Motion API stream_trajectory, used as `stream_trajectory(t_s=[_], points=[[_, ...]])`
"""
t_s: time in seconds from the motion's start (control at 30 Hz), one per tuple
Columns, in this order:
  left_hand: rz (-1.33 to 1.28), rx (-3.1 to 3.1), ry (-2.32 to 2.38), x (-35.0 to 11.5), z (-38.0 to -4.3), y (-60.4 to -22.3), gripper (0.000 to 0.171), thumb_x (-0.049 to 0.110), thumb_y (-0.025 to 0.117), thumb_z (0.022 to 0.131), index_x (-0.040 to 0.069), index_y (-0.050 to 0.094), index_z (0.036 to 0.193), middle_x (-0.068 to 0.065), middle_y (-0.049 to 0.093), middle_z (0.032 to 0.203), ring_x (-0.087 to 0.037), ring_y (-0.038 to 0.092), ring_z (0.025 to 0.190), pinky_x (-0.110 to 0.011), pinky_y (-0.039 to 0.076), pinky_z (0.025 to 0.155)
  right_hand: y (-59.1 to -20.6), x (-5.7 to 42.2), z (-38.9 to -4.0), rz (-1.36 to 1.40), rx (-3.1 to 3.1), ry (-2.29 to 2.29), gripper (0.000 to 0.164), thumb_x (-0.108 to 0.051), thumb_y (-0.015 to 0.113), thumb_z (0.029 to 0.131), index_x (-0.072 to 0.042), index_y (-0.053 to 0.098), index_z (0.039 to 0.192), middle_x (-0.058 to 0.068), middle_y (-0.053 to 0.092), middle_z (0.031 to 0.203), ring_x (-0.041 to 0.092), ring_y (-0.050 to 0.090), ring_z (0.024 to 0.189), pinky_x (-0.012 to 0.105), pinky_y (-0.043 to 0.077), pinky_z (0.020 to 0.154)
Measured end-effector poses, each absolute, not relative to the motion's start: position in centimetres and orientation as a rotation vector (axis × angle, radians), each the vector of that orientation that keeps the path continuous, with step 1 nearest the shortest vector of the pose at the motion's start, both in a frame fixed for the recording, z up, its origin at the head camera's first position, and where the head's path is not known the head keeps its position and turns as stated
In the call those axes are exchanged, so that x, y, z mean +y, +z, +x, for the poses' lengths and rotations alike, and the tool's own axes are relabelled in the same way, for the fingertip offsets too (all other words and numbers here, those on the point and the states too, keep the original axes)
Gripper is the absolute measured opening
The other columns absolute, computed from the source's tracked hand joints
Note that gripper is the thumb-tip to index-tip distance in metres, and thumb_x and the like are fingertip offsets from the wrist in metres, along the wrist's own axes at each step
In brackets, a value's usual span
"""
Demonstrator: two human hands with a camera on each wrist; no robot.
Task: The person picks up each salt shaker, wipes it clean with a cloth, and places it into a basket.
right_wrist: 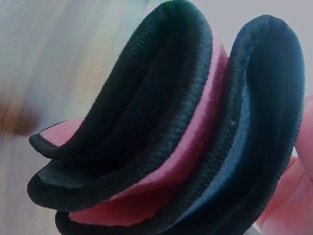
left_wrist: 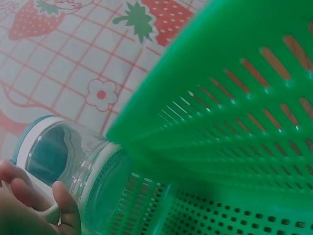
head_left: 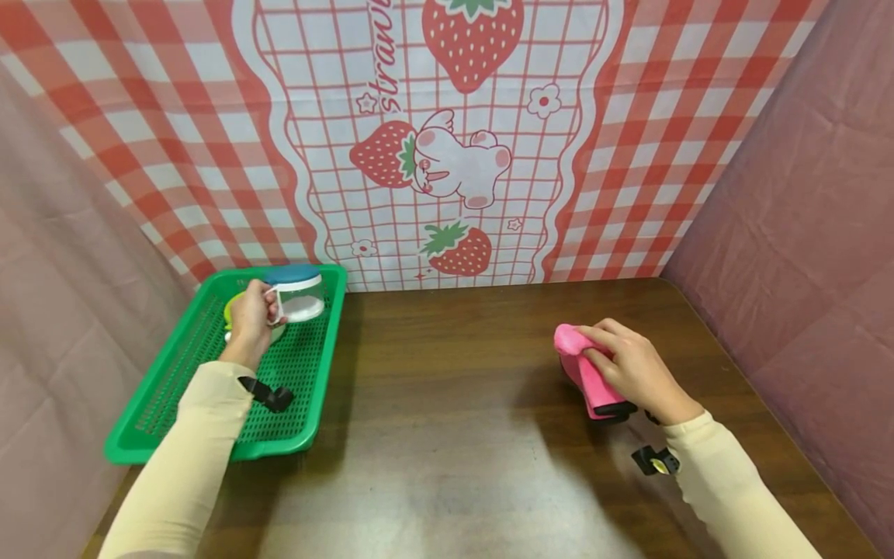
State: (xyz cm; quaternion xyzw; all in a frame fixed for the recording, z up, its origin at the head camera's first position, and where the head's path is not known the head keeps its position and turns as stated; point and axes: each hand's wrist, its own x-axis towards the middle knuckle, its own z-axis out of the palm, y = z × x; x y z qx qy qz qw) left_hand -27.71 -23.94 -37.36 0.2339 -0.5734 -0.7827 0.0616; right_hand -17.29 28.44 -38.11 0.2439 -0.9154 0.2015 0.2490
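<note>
My left hand (head_left: pixel 250 320) grips the white handle of a clear jar (head_left: pixel 302 304) with a blue lid (head_left: pixel 293 274). The jar is at the back of a green plastic basket (head_left: pixel 279 448); in the left wrist view it tilts beside the basket wall (left_wrist: pixel 161 117). On the right, my right hand (head_left: pixel 634 369) pinches a folded pink fabric item (head_left: pixel 590 376) with black edging, over the wooden table. Seen from the right wrist, its black-trimmed open ends (right_wrist: pixel 195 127) show several layers; I cannot tell what kind of item it is.
A yellow-green thing (head_left: pixel 230 312) lies in the basket, partly hidden behind my left hand. The wooden table (head_left: pixel 433 404) spans between basket and right hand. A red-and-white strawberry cloth (head_left: pixel 391 241) hangs at the back, with pink curtains (head_left: pixel 782 210) at both sides.
</note>
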Motion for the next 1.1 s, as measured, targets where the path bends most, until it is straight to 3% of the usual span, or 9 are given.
stream_trajectory(t_s=[1.1], points=[[0.741,-2.038,-2.286,-23.9,-29.2,-39.9,0.034,0.018,0.039,0.094,0.015,0.049,0.062,0.007,0.043,0.049,-0.007,0.036,0.044,-0.023,0.045,0.049,-38.5,29.1,-17.4,0.646,-2.544,0.530,0.033,0.001,0.072,0.078,-0.004,0.070,0.111,0.004,0.064,0.088,0.013,0.054,0.072,0.034,0.046,0.062]])
